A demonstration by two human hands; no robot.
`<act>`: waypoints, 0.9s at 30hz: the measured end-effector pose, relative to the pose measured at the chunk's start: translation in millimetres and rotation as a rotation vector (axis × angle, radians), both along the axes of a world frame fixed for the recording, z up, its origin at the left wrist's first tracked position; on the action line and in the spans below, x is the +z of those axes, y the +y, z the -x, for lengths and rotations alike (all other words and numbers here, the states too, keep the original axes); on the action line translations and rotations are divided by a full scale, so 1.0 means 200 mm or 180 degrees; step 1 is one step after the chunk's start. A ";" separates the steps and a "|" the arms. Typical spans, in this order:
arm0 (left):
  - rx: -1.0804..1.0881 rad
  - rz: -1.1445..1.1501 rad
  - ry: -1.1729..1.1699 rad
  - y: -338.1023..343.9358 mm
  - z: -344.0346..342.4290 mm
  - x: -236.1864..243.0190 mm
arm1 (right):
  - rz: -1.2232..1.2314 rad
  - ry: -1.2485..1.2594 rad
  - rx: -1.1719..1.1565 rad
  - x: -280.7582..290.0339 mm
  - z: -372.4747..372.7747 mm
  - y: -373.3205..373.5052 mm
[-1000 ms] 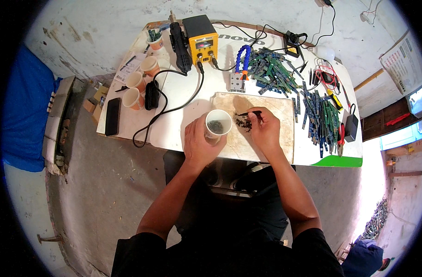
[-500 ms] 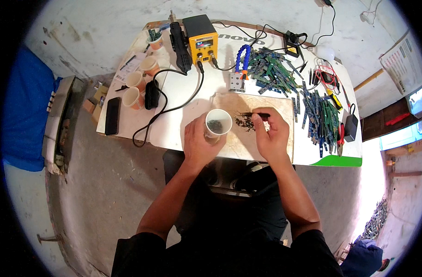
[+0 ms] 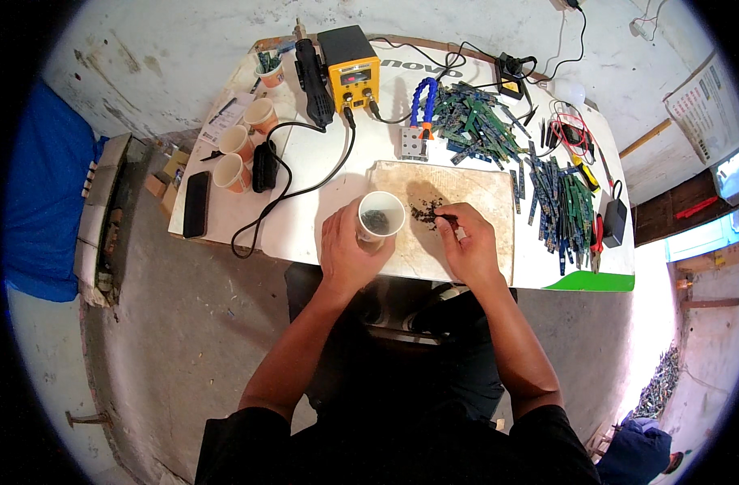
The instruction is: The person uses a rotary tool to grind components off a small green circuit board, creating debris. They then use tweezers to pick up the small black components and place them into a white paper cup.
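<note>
Left hand (image 3: pixel 347 252): grips paper cup (image 3: pixel 380 217), steadying it beside the chip pile (image 3: pixel 425 209). Right hand (image 3: pixel 469 242): fingers pinched at the pile on the work board (image 3: pixel 482 194), grip contents unclear.

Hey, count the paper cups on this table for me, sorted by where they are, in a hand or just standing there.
Paper cup held in the left hand: 1, the white cup with dark bits inside
Paper cups standing at the left end of the table: 3
Paper cup at the far left corner: 1
Total: 5
</note>
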State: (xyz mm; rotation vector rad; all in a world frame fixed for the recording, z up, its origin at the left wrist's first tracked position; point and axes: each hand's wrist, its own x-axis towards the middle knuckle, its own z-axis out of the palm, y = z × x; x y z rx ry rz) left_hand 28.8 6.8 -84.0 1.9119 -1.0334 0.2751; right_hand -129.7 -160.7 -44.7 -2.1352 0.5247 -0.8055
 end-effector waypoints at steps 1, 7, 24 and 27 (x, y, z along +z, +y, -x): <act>-0.0004 0.0002 0.0008 0.00 0.00 0.00 | 0.0007 0.0017 0.0003 0.00 0.00 0.00; 0.0015 -0.0069 0.0045 0.00 0.00 0.00 | 0.0004 0.0082 -0.0023 0.01 0.00 0.00; 0.0046 0.0029 -0.0114 0.00 0.00 -0.01 | 0.0059 0.0092 0.0063 0.01 -0.02 0.00; 0.0039 0.0052 -0.0139 0.00 0.00 -0.01 | 0.0143 0.0115 0.0114 0.02 -0.02 0.00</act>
